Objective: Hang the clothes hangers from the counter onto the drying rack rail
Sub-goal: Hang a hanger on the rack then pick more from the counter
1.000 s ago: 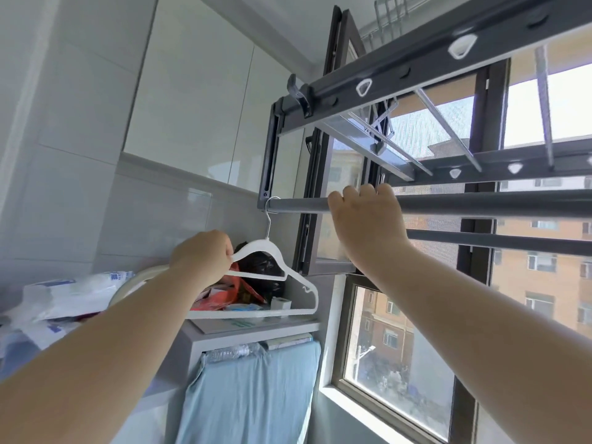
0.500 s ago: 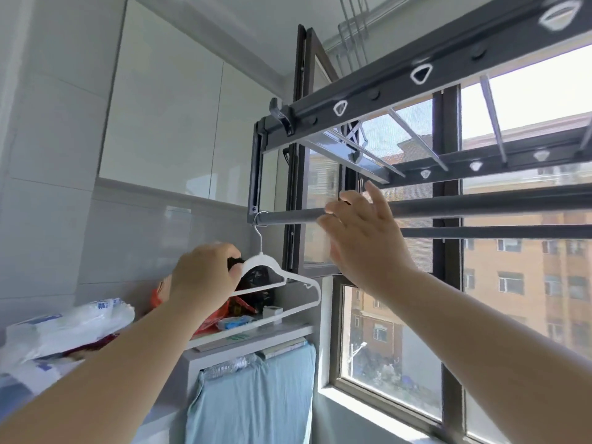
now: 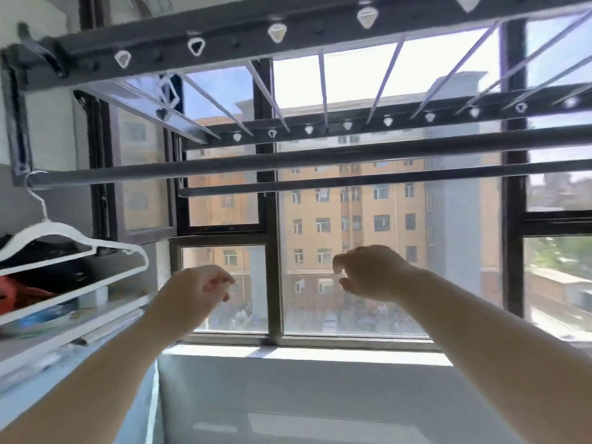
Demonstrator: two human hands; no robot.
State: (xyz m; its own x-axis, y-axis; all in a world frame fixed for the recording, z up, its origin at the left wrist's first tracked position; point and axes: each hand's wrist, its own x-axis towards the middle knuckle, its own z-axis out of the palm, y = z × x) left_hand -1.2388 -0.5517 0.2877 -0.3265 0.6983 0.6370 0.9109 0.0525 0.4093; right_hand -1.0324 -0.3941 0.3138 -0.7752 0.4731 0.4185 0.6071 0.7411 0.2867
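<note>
The white hanger point(image 3: 69, 248) now hangs by its thin metal hook from the far left end of the round grey rail point(image 3: 288, 161), free of your grip; half a second ago your left hand was closed on its shoulder and your right hand was reaching for the rail. Its body is slim white plastic with sloping shoulders, a lower bar and a rounded right corner, and it tilts down toward the left edge of the view. Your left hand point(image 3: 200, 291) has dropped away and floats in front of the window glass, fingers loosely curled, holding nothing. Your right hand point(image 3: 373, 272) has left the rail too and sits just beside the left one, thumb and fingers bent in a half-open claw, also empty. Above the rail, the dark metal rack frame point(image 3: 320, 30) carries a row of pale triangular eyelets and thin flat slats. Behind the hanger, the pale counter point(image 3: 48, 339) holds blurred clutter, with red and black shapes among it. The whole view is motion-blurred.
</note>
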